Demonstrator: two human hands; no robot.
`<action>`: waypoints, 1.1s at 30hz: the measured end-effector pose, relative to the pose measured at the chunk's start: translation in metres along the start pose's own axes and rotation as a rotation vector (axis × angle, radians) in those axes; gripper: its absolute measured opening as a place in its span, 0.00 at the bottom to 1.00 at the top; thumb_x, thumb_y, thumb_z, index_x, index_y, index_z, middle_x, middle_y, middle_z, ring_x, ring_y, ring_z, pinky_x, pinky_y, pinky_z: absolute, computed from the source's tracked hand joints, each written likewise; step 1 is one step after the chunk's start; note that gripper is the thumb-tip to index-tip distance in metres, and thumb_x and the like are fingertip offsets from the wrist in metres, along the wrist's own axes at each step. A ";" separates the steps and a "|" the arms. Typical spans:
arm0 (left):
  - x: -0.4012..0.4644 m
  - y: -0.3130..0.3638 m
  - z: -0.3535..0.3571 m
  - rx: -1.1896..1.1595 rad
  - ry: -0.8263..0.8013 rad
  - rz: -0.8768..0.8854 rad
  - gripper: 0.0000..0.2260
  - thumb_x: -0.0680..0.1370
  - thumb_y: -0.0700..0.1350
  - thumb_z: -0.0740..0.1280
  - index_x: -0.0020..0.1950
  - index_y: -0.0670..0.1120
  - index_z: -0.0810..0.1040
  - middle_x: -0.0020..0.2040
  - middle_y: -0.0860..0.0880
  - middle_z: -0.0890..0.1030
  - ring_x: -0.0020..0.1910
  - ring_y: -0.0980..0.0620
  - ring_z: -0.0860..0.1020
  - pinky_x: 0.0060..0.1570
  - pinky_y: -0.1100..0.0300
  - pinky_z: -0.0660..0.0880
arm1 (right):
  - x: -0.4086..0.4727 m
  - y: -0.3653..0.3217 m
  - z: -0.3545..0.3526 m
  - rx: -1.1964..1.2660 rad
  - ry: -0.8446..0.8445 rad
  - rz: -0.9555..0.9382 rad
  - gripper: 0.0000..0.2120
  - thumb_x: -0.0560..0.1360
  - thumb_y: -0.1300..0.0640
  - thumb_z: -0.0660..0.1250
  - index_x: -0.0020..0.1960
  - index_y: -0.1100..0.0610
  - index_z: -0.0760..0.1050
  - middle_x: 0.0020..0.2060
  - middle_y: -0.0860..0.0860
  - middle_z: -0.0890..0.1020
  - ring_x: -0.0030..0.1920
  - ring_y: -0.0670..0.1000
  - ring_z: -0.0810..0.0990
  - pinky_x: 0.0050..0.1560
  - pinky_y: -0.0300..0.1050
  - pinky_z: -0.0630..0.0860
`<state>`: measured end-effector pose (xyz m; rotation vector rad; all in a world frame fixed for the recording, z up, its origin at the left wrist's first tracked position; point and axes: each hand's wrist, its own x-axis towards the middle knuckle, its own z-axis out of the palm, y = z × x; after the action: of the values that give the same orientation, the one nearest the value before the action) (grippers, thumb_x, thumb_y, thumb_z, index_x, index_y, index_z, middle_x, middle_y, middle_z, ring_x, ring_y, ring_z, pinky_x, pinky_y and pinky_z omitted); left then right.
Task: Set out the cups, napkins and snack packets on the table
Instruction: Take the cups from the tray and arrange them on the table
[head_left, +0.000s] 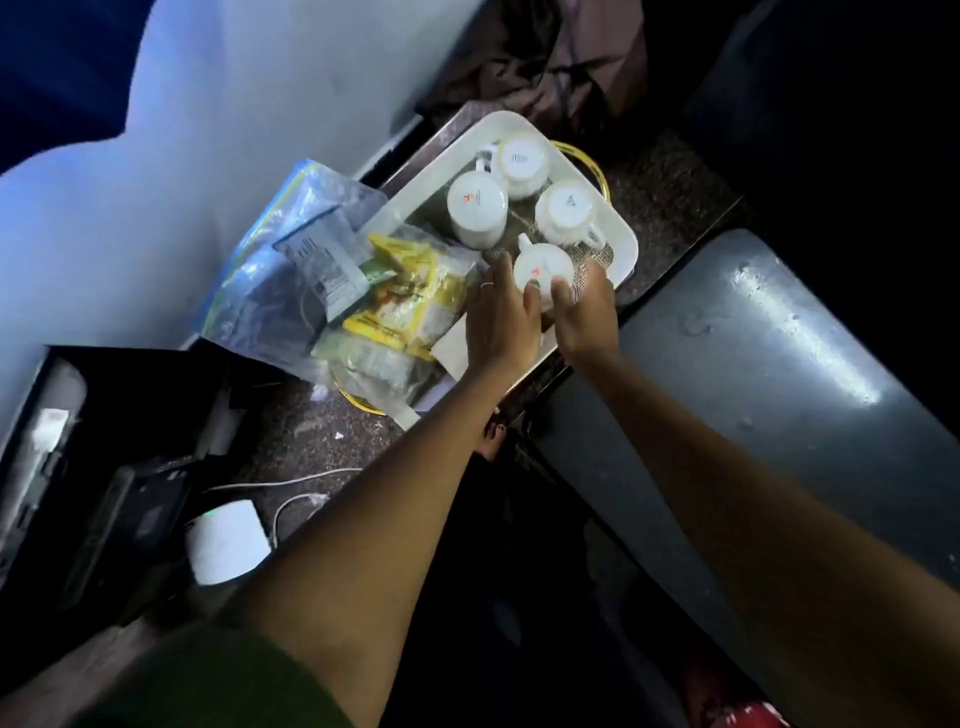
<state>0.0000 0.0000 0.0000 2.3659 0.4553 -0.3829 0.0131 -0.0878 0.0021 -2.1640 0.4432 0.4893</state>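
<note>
White cup (543, 270) sits upside down near the tray's (626, 244) near rim, both hands' (501, 317) (584, 312) grip holding it.

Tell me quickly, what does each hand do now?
Left hand: closed on the nearest cup, thumb on its near side.
Right hand: closed on the same cup from the other side.

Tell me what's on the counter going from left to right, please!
Black box → white round gadget → clear plastic bag → yellow snack packets → left hand → right hand, both around the nearest white cup in the tray.
</note>
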 end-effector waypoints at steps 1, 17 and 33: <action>0.004 0.001 -0.001 0.006 -0.011 0.003 0.18 0.81 0.46 0.57 0.69 0.40 0.66 0.64 0.35 0.74 0.64 0.37 0.70 0.60 0.49 0.65 | 0.004 0.000 0.002 0.033 0.007 0.034 0.21 0.80 0.55 0.56 0.70 0.64 0.63 0.66 0.61 0.72 0.66 0.59 0.70 0.65 0.53 0.68; -0.019 0.036 0.016 -0.313 0.088 -0.128 0.16 0.81 0.45 0.57 0.66 0.42 0.70 0.61 0.39 0.78 0.59 0.40 0.76 0.54 0.52 0.71 | -0.005 0.010 -0.015 0.498 -0.127 0.244 0.19 0.81 0.52 0.53 0.65 0.59 0.72 0.60 0.58 0.79 0.61 0.57 0.77 0.64 0.58 0.73; -0.122 0.113 0.126 -0.606 0.142 -0.195 0.08 0.79 0.48 0.62 0.52 0.43 0.74 0.53 0.46 0.80 0.52 0.49 0.77 0.50 0.60 0.72 | -0.059 0.132 -0.112 0.946 0.201 0.335 0.05 0.78 0.53 0.64 0.52 0.53 0.71 0.51 0.48 0.79 0.56 0.53 0.80 0.58 0.52 0.79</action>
<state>-0.0800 -0.1913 0.0219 1.7685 0.7538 -0.1336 -0.0788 -0.2455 0.0059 -1.2240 0.9364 0.1664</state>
